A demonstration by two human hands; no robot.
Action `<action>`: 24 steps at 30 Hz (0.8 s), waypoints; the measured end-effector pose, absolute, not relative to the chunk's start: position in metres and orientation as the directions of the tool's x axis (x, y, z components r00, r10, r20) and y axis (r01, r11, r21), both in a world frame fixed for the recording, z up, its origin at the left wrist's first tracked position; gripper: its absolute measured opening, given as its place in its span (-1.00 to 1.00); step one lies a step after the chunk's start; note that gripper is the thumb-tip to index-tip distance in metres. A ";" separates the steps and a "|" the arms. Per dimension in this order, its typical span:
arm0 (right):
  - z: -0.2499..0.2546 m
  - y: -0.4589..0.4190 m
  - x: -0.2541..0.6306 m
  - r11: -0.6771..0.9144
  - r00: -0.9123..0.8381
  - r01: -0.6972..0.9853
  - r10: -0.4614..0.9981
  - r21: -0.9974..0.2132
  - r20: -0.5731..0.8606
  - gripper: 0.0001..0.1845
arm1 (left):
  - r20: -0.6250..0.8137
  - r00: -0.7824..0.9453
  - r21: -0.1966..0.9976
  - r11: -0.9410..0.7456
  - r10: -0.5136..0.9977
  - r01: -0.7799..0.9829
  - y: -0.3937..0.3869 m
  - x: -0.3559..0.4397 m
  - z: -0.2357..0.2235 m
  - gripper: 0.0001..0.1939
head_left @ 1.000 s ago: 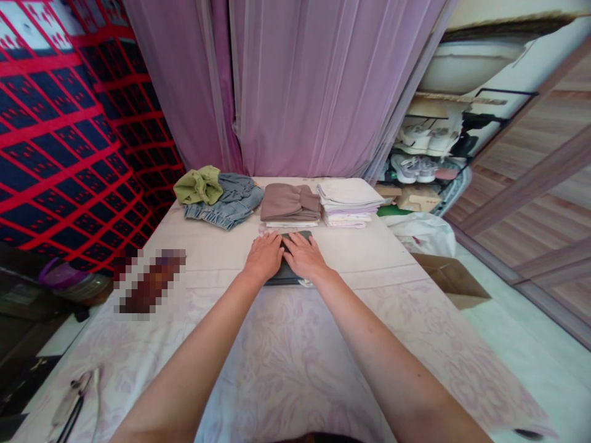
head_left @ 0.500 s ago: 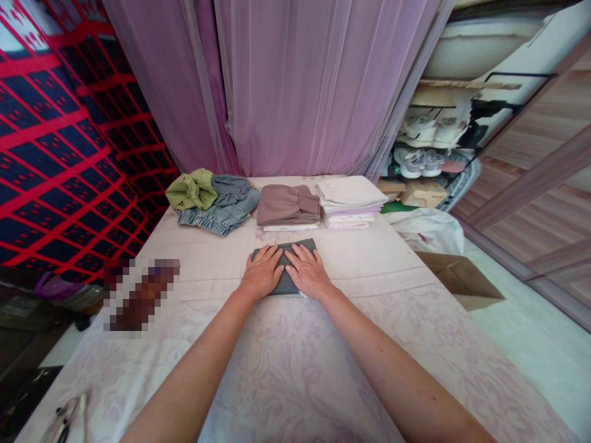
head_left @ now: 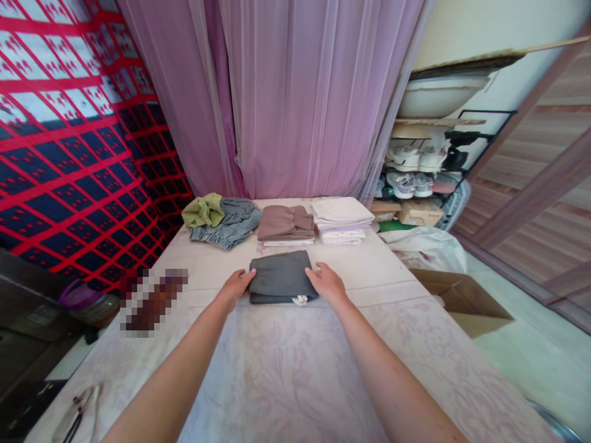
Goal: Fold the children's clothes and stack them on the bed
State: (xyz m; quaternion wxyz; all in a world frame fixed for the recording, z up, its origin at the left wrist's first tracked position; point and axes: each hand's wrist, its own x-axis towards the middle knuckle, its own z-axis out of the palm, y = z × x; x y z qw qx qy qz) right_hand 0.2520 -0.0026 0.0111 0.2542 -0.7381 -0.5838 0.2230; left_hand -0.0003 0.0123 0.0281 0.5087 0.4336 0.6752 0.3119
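Observation:
A folded dark grey garment lies on the floral bed cover in front of me, with a small white tag at its near right corner. My left hand holds its left edge, the thumb at the border and the other fingers partly hidden. At the right edge, my right hand grips the cloth with its thumb on top. Just behind is a folded brown garment on top of white cloth. To its right rises a stack of folded white clothes.
Crumpled blue-grey jeans and a green garment lie at the back left. Purple curtains hang behind the bed. An open cardboard box and a shoe rack stand to the right. A blurred patch covers something at left.
Both hands have moved from lying flat on top of the grey garment to its left and right edges. The view has tilted up a little.

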 end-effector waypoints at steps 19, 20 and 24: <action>0.078 0.068 0.265 -0.001 0.265 0.530 0.950 -0.848 0.165 -0.51 | -0.314 0.110 0.921 0.331 0.943 -0.205 0.074 0.021 0.113 -0.68; 0.092 0.080 0.266 -0.013 0.295 0.562 0.937 -0.827 0.186 -0.50 | -0.294 0.115 0.922 0.313 0.949 -0.230 0.089 0.024 0.125 -0.70; 0.138 0.125 0.264 -0.117 0.379 0.694 0.898 -0.710 0.223 -0.57 | -0.270 0.119 0.910 0.294 0.955 -0.293 0.148 0.036 0.157 -0.77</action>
